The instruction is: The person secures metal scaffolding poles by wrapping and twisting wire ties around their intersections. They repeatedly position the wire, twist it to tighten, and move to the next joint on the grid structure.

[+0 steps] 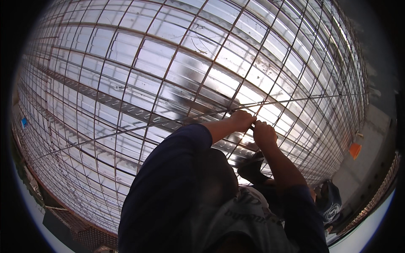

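My left hand (243,120) is closed, fingers curled, just below a crossing in the steel rebar grid (165,78). Beside it, almost touching, my right hand (265,134) is also curled into a grip. A small dark piece shows between the two hands, but its kind is hidden by the fingers. A long thin bar (122,132) runs slantwise over the grid and passes just above both hands. Below the grid lies shiny ribbed metal decking (185,65). My dark shoe (250,168) stands below my hands.
A perforated metal strip (114,102) crosses beneath the grid. Loose wire (202,40) lies farther off. An orange object (355,150) is at the right edge, a blue one (24,122) at the far left. Another person (328,202) is close at the lower right.
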`<action>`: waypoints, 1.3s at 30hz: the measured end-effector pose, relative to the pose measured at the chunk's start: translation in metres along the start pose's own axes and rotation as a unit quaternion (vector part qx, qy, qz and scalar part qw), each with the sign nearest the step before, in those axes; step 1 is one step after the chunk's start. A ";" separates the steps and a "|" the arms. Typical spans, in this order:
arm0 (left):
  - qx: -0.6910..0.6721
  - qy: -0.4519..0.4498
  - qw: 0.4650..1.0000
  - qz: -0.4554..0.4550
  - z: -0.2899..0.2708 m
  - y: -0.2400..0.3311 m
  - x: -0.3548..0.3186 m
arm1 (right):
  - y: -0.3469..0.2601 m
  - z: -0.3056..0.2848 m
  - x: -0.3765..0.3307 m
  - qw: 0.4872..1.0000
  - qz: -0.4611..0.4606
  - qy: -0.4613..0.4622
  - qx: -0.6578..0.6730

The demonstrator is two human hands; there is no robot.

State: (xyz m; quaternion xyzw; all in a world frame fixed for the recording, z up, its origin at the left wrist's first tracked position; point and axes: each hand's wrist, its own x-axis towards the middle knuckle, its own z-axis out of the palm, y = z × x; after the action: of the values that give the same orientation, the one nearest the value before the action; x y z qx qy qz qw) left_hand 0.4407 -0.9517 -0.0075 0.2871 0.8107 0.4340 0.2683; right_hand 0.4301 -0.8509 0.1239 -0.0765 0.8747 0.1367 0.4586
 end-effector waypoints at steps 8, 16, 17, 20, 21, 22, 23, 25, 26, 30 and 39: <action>0.062 0.138 0.987 0.052 -0.003 0.000 -0.039 | 0.041 0.015 0.034 0.992 -0.113 0.062 -0.007; 0.116 0.106 0.980 0.122 -0.001 -0.001 -0.064 | 0.020 0.073 0.010 0.663 0.018 -0.384 0.643; 0.120 0.136 0.976 0.124 0.000 0.001 -0.063 | 0.018 0.066 0.007 0.672 0.017 -0.376 0.638; 0.076 0.190 0.971 0.124 -0.007 0.007 -0.060 | 0.015 0.036 0.007 0.774 0.026 -0.362 0.518; 0.079 0.206 0.967 0.126 -0.007 0.006 -0.057 | 0.016 0.026 0.011 0.826 0.031 -0.344 0.445; 0.079 0.220 0.964 0.127 -0.004 0.004 -0.056 | 0.015 0.016 0.015 0.870 0.040 -0.329 0.366; 0.079 0.235 0.960 0.127 -0.001 0.003 -0.055 | 0.017 0.014 0.020 0.873 0.028 -0.327 0.360; 0.085 0.207 0.969 0.102 0.003 0.001 -0.051 | 0.022 0.010 0.028 0.881 0.006 -0.324 0.346; 0.084 0.177 0.977 0.080 0.004 -0.001 -0.048 | 0.019 -0.001 0.026 0.863 0.006 -0.333 0.379; 0.019 0.111 0.994 -0.002 -0.014 0.012 -0.032 | 0.014 -0.045 0.006 0.966 -0.128 -0.153 0.165; -0.045 0.173 0.982 -0.053 0.004 0.006 -0.002 | 0.021 0.003 0.012 0.982 -0.070 0.118 -0.132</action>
State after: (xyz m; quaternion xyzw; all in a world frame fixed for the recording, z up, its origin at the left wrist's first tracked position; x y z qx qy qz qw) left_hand 0.4459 -0.9484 -0.0039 0.1519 0.8387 0.4982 0.1592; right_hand 0.4201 -0.8303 0.1156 -0.2131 0.8894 0.2087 0.3464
